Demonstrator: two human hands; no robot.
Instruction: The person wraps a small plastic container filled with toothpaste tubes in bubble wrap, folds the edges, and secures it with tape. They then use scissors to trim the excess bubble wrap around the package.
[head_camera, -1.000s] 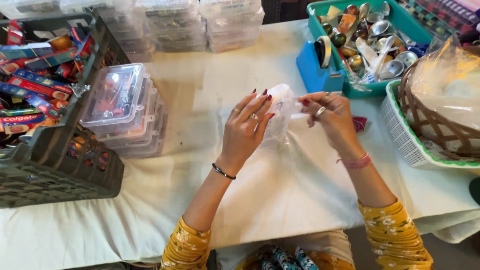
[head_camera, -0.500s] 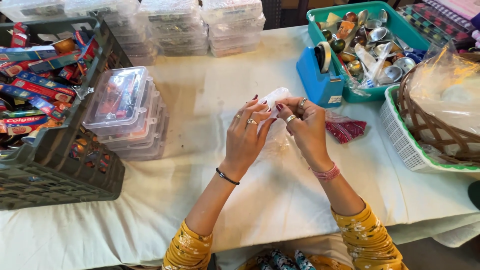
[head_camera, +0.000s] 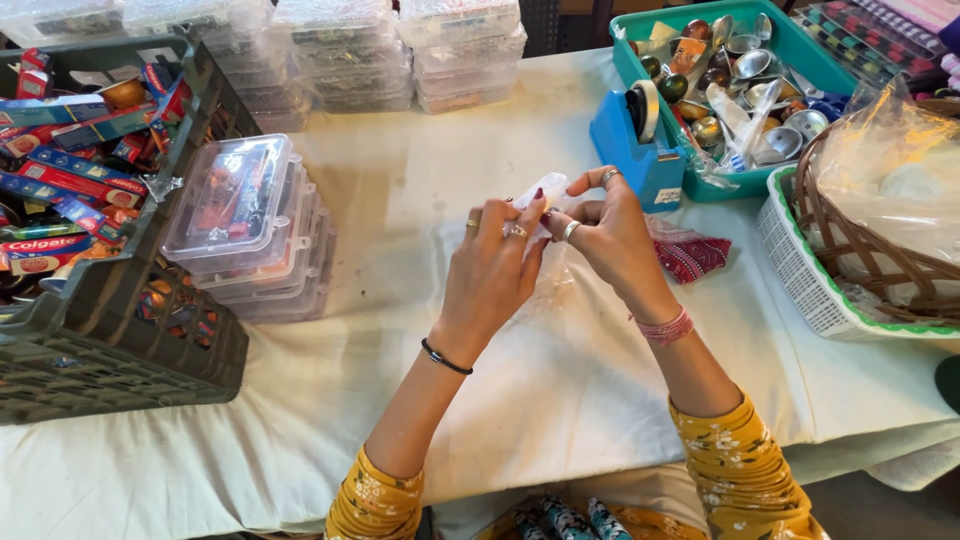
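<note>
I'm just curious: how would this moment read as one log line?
left hand: pinching clear plastic bag | right hand: pinching same bag | nearby: blue tape dispenser, red cloth

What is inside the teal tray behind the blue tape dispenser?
The teal tray holds small shiny metal bowls, round dark pieces and clear wrappers. Its bottom is covered by them, so deeper items cannot be seen.

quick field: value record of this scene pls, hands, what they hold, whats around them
left hand: fingers pinch the clear plastic bag, above the table
right hand: grips the same bag from the other side
surface: table under a white cloth
left of hands: stack of clear lidded boxes, dark crate of small packaged goods
right of hands: blue tape dispenser, red patterned cloth, teal tray of metal bowls, wicker basket in a white basket
back: more stacked clear boxes
</note>
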